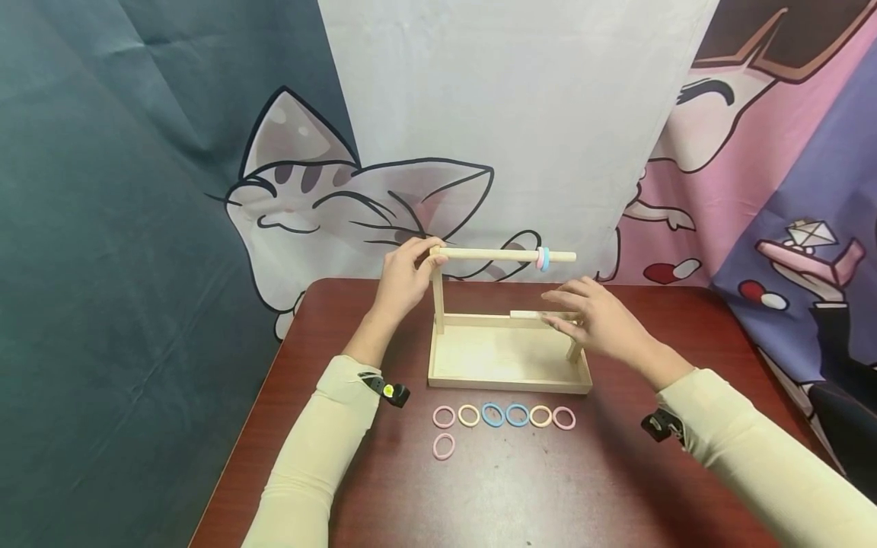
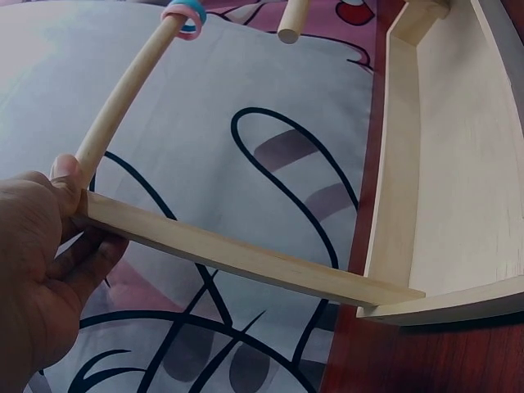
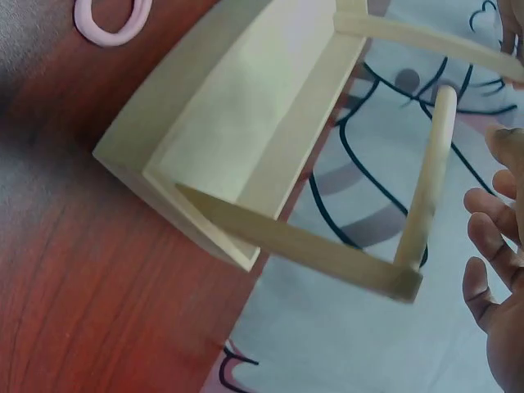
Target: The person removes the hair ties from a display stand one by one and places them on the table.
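My left hand [image 1: 406, 280] grips the top of a tall wooden post [image 2: 229, 252], where a long horizontal dowel [image 1: 486, 254] joins it. A pink ring [image 1: 539, 259] and a light blue ring [image 1: 545, 259] hang side by side near the dowel's free end. The posts rise from a shallow wooden tray [image 1: 507, 385]. Over the tray's right end is my right hand [image 1: 603, 318], fingers loosely bent. In the right wrist view those fingers [image 3: 491, 237] stand apart from a shorter post [image 3: 327, 254] and its bare dowel [image 3: 430, 172].
In front of the tray, a row of pink, cream and blue rings [image 1: 517, 415] lies on the red-brown table [image 1: 493, 495]. Another pink ring [image 1: 444, 447] lies below the row's left end. A printed cloth [image 1: 521, 114] hangs behind the table.
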A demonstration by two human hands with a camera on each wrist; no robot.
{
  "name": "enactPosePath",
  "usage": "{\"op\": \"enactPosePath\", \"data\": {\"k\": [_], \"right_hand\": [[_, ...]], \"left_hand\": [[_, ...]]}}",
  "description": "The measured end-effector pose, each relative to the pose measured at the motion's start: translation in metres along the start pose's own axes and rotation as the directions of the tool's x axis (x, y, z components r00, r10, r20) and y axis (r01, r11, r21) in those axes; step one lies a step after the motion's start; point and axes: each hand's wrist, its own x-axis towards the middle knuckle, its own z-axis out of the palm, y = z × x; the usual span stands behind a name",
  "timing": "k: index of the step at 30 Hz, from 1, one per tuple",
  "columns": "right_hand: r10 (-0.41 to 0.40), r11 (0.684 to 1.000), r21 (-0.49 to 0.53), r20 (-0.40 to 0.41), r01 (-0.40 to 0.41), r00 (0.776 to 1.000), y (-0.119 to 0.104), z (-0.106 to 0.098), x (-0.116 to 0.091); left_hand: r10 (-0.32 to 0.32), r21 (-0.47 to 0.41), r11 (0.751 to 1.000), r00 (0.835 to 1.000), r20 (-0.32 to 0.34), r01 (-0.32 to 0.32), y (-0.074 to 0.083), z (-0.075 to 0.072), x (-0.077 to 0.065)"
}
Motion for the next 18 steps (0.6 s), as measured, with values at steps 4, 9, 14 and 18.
{"op": "enactPosePath", "data": {"k": [4,9,14,18], "right_hand": [[0.059,0.998,-0.011,-0.02,-0.059,0.998,0.007,-0.007,0.001],[0.147,0.989,-0.012,-0.027,-0.147,0.989,0.014,-0.014,0.005],[0.242,0.97,-0.006,-0.015,-0.242,0.97,0.021,-0.02,0.008],[0.346,0.938,0.007,-0.009,-0.346,0.938,0.027,-0.022,0.008]], "left_hand": [[0.0,-0.003,1.0,1.0,-0.004,0.0,0.0,0.001,0.0],[0.0,0.004,1.0,1.0,-0.001,0.0,0.0,0.0,0.0],[0.001,0.006,1.0,1.0,0.001,-0.001,0.0,0.0,0.001],[-0.002,0.001,1.0,1.0,-0.001,0.002,-0.001,0.0,0.0]]}}
